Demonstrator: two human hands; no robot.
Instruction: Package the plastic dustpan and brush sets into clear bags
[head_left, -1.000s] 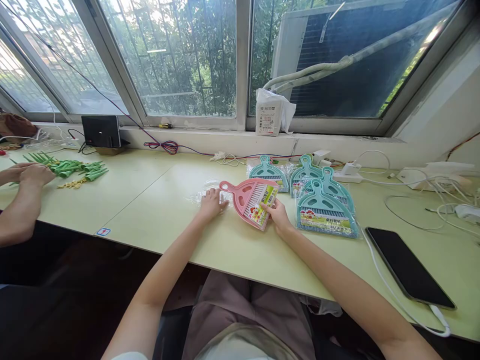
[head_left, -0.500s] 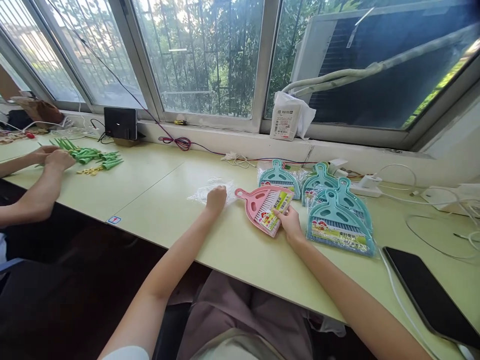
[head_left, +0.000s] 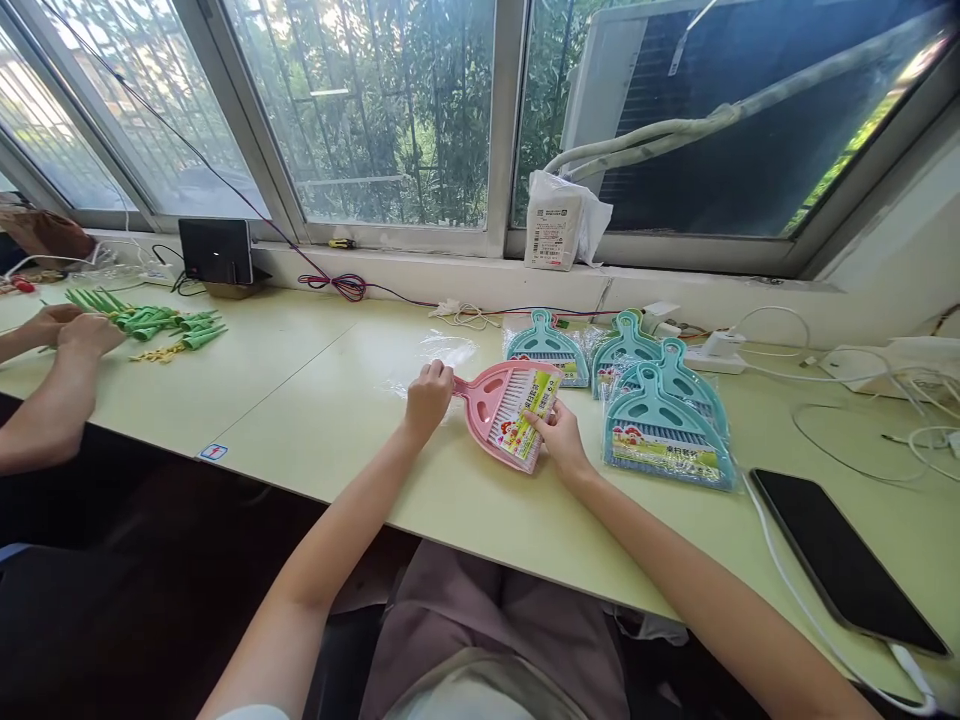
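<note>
Pink plastic dustpan-and-brush set (head_left: 484, 412) is sitting between both hands at the front of the pale green tabletop (head_left: 300, 410), its handle pointing left; whether its lower edge is touching the surface, I cannot tell. The left hand (head_left: 429, 398) is closing its curled fingers around the handle's end, knuckles facing up. The right hand (head_left: 561, 435) is grasping the opposite side, thumb lying over the yellow-green printed card (head_left: 534, 400) that is covering part of the white bristles. Both forearms are slanting inward from the table's front edge.

Crinkled clear plastic film (head_left: 448, 347) is lying just behind the left hand. Turquoise dustpan-and-brush sets in clear wrapping (head_left: 649, 410) are crowding the space to the right, the front one overlapping another and standing near the right wrist. Farther right, a black rectangular smartphone (head_left: 844, 555) is lying beside a white charging cable (head_left: 780, 560). At the far left, a co-worker's hands (head_left: 90, 332) are working beside green pointed pieces (head_left: 150, 320), well apart from the pink set.
</note>
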